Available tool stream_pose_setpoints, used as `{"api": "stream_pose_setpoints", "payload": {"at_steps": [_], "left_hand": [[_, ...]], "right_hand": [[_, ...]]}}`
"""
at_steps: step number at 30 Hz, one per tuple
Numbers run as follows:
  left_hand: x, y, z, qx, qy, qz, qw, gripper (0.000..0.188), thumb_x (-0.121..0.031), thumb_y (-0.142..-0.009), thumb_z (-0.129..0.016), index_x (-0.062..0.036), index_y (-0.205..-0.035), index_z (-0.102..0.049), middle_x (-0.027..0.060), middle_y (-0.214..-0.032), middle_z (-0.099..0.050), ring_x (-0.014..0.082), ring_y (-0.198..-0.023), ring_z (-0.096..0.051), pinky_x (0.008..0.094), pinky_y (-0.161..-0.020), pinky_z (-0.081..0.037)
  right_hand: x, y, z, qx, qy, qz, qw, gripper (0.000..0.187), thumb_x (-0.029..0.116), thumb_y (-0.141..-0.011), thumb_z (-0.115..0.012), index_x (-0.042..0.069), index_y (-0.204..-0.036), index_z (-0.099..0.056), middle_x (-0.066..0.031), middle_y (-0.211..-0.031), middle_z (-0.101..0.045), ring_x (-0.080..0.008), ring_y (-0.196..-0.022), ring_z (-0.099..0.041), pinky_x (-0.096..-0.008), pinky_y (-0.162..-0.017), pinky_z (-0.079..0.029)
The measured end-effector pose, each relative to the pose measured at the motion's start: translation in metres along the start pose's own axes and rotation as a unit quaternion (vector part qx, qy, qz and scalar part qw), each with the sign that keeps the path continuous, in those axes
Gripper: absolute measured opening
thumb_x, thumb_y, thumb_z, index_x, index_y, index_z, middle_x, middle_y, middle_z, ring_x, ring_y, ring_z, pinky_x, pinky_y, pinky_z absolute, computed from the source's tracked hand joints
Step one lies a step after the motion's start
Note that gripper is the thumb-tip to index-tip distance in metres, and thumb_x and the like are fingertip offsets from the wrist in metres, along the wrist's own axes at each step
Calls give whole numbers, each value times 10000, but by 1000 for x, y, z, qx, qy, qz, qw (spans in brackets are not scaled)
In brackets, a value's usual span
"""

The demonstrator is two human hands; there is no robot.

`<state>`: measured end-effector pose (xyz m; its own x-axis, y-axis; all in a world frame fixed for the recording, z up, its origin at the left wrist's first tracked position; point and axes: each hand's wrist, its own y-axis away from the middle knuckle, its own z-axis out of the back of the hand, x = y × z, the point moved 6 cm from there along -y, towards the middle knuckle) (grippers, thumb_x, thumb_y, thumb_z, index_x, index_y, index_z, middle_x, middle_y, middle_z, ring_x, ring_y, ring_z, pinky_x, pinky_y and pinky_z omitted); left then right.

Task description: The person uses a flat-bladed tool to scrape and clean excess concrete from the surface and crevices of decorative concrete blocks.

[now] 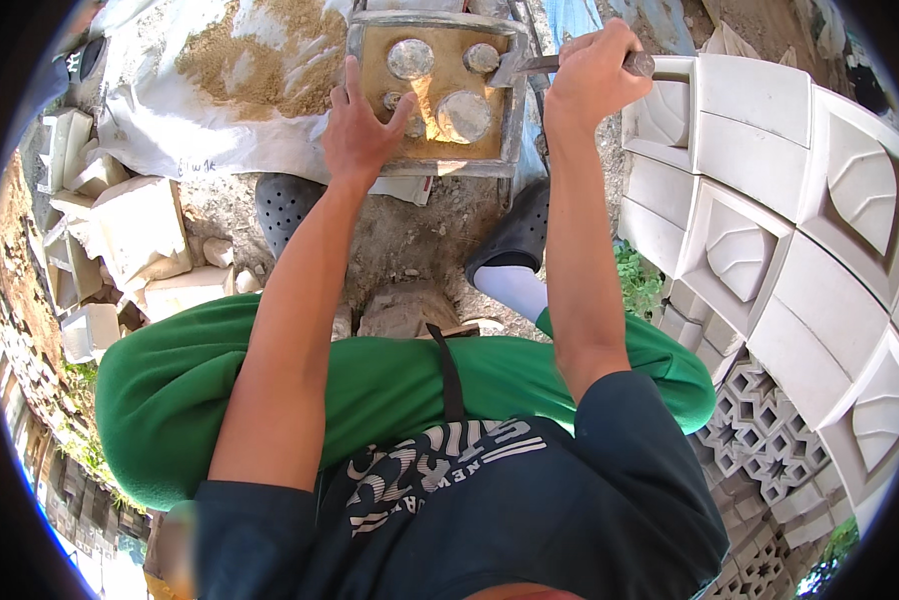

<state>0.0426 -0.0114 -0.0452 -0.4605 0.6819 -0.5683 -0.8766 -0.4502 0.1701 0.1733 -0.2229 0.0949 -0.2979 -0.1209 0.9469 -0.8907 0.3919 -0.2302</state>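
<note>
A rectangular mould [440,168] with a grey rim lies in front of me, filled with tan sandy material. Several round grey discs [411,59] sit in the fill, and a yellowish streak of loose powder crosses it. My left hand [362,135] is open at the mould's left rim, fingers apart, the thumb reaching over the fill near a small disc. At the upper right corner, my right hand [595,75] is closed around a trowel [639,65] by its dark handle. Its thin metal blade points left to the mould's right rim; the blade's tip is hard to make out.
A white sheet [150,120] with a heap of tan sand [260,55] spreads to the left. Broken pale blocks [140,230] lie below it. Pale cast blocks [755,95] are stacked at the right, with patterned lattice blocks [760,430] lower down. My feet flank the mould's near side.
</note>
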Motion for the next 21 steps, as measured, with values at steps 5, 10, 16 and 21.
{"api": "stream_pose_setpoints", "payload": {"at_steps": [5, 10, 16, 21], "left_hand": [[2, -2, -2, -26, -3, -13, 1000, 971, -623, -786, -648, -108, -1498, -234, 204, -1171, -545, 387, -1005, -603, 482, -782, -514], [8, 0, 3, -53, -4, -23, 998, 978, -627, -778, -653, -108, -1497, -240, 217, -1152, -553, 391, -991, -610, 485, -777, -515], [9, -2, -3, -59, 0, -32, 998, 991, -629, -771, -658, -97, -1495, -241, 224, -1153, -555, 392, -975, -619, 485, -765, -521], [8, -2, -3, -64, 7, -39, 997, 976, -616, -775, -658, -102, -1495, -245, 223, -1175, -553, 387, -981, -620, 458, -791, -523]], "right_hand": [[2, 12, 3, -50, 26, -30, 998, 349, 119, -866, -529, 77, -556, -376, -26, -467, -412, -112, -401, -367, -296, -418, -309], [34, 33, -3, -55, 18, -64, 996, 340, 125, -880, -518, 77, -564, -402, -38, -478, -448, -127, -433, -408, -305, -477, -359], [38, 30, -6, 26, 51, -39, 998, 393, 117, -883, -498, 89, -518, -355, -13, -467, -413, -92, -443, -352, -272, -444, -272], [23, 34, -9, 189, 60, -46, 979, 368, 67, -873, -486, 70, -524, -369, 15, -497, -380, -67, -442, -292, -259, -421, -210]]}}
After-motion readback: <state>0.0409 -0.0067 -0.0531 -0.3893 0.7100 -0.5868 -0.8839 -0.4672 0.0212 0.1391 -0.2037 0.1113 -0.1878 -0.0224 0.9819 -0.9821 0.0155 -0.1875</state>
